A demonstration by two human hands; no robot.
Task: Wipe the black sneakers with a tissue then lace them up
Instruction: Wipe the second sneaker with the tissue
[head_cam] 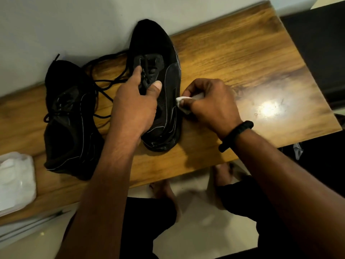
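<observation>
Head view: two black sneakers on a wooden table [233, 53]. The right sneaker [158, 81] stands at 12 o'clock, toe toward the wall; the left sneaker [69, 118] lies at 9 o'clock, loose laces [104, 79] between them. Left hand [134, 107] clamps the right sneaker's tongue area, thumb and fingers closed on it. Right hand [211, 105], fingers pinching a white tissue [183, 103], presses it against that sneaker's side. Tissue pack [15, 180] at 8 o'clock. Black wristband [236, 135] on right wrist.
</observation>
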